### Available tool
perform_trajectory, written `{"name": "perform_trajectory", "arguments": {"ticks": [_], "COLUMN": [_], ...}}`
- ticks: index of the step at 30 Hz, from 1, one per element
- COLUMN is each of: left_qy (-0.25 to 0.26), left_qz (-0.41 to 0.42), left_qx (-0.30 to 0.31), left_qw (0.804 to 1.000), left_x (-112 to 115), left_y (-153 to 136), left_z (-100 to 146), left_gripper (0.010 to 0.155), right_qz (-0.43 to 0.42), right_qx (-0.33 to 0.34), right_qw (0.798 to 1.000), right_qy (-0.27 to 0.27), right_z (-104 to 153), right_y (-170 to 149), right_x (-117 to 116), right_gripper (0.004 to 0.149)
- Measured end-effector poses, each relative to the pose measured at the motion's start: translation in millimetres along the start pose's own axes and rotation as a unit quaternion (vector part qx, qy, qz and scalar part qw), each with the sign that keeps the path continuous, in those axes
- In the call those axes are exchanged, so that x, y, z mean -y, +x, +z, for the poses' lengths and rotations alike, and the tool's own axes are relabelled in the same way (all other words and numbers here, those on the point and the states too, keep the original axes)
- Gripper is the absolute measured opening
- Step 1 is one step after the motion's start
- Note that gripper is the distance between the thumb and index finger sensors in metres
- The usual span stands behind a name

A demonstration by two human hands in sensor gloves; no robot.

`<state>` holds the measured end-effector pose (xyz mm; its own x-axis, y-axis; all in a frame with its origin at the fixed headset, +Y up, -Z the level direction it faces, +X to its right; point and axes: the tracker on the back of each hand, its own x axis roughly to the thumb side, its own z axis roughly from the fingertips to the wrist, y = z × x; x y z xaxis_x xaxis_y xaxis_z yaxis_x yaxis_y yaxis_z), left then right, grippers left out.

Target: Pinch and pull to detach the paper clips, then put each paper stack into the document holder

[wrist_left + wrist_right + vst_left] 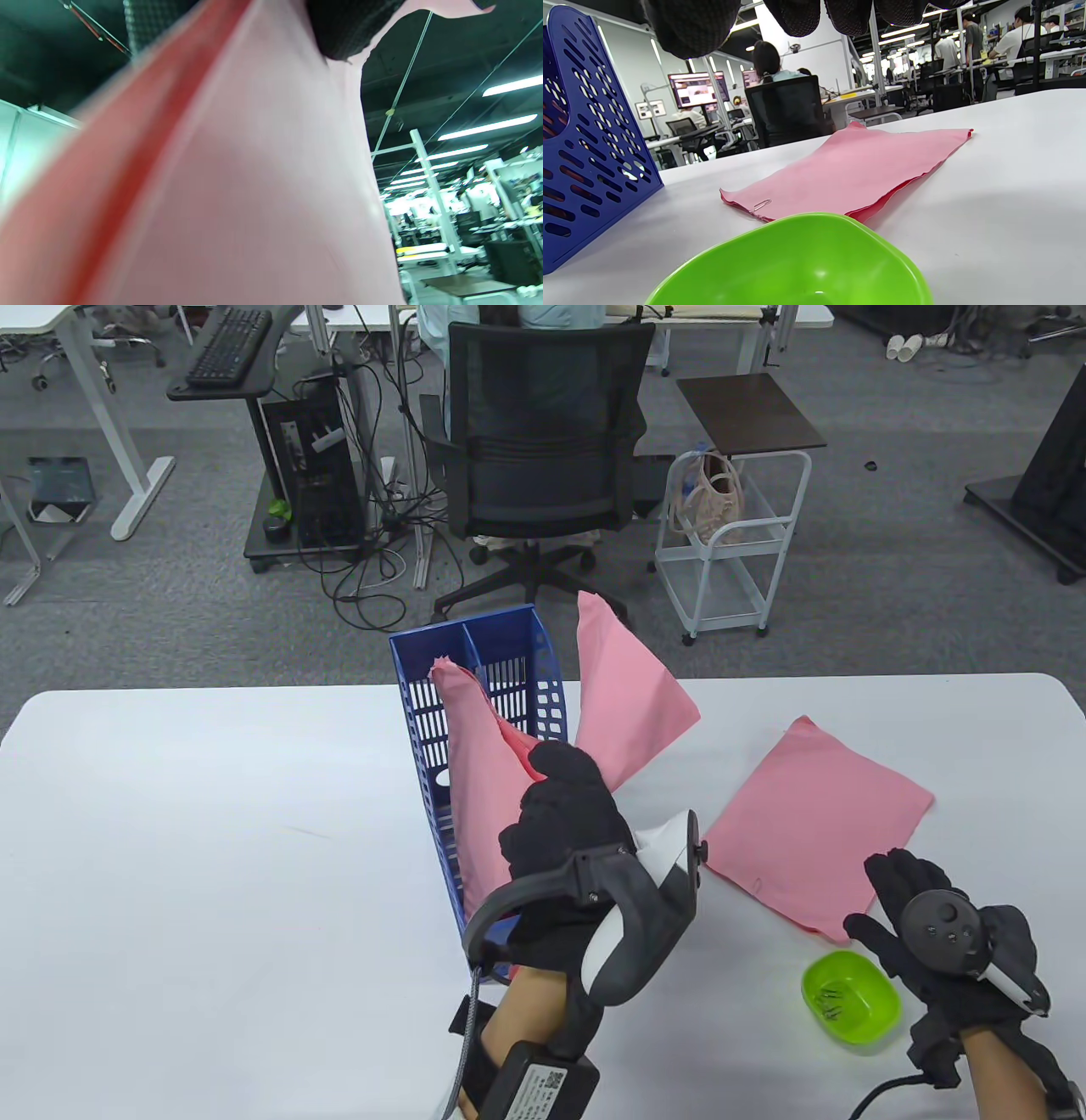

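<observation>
A blue document holder (475, 670) stands mid-table with a pink paper stack (475, 780) leaning inside it. My left hand (560, 814) grips pink paper (632, 704) at the holder's right wall; that paper sticks up and to the right. The paper (237, 178) fills the left wrist view, with a gloved fingertip (343, 29) on it. Another pink stack (814, 831) lies flat on the table, a paper clip (762, 205) on its near corner. My right hand (925, 916) hovers with fingers spread, holding nothing, just right of the green bowl (851, 999).
The green bowl (797, 262) holds several loose clips (831, 1003). The white table (212, 857) ends at its far edge, with an office chair (543, 449) and a white cart (730, 543) beyond. People sit at desks in the background.
</observation>
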<state>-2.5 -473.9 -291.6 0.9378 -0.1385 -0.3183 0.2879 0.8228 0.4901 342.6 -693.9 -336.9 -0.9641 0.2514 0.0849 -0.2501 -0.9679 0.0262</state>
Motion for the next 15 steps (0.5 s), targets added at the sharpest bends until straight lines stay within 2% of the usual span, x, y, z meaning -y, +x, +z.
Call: {"name": "perform_trajectory", "arguments": {"ticks": [9,11,15], "left_qy": [-0.018,-0.023,0.016], "left_qz": [-0.061,-0.037,0.042], "left_qx": [-0.021,-0.022,-0.026], "left_qw": [0.998,0.999,0.999], "left_x": [28,37,60], "left_y": [9,10,11], "left_z": [-17,-21,-24], "left_gripper": [0.047,0.047,0.048], "right_qz": [-0.005,-0.002,0.001], "right_qx": [-0.003,-0.002,0.000], "right_qw": [1.000,1.000,1.000], "right_qy": [0.004,0.006,0.006], "right_z": [0,-1,0], "right_y": [-1,0,0], "right_x": [0,-1,-2], "right_gripper": [0.076,0.076,0.076]}}
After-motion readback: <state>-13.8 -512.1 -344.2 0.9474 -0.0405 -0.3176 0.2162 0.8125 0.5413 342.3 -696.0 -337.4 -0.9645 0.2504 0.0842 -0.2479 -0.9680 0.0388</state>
